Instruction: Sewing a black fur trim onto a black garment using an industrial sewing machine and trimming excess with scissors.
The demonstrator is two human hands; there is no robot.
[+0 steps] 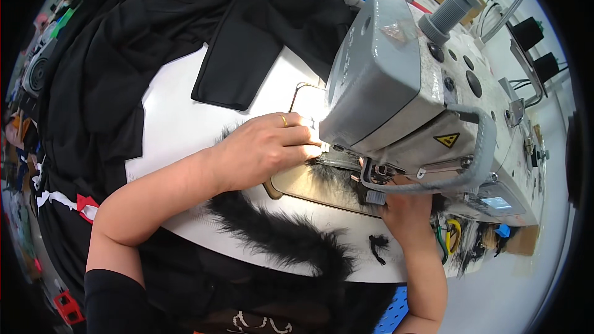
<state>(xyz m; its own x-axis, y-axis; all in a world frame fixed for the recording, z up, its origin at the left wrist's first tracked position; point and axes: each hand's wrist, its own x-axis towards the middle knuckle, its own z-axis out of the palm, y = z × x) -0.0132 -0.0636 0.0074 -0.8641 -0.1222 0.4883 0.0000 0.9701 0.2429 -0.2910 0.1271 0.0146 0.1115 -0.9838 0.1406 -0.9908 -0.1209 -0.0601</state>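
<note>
A grey and white industrial sewing machine (377,80) stands over a lit white work surface (179,124). My left hand (266,148), with a ring on one finger, lies beside the needle area. Its fingers are bent and pressed together on a black fluffy feather trim (278,235). This trim curls from under my left wrist toward the near edge of the table. More dark fluff and a dark strip lie under the machine head, between my hands. My right hand (405,207) reaches in beneath the machine's grey curved guard (476,154); its fingers are mostly hidden there.
Black fabric (93,68) is heaped across the left and far side, and a folded black piece (238,55) reaches onto the table. Yellow-handled scissors (455,237) and loose black fluff (473,250) lie at the right. A small black tuft (377,247) sits near the front edge.
</note>
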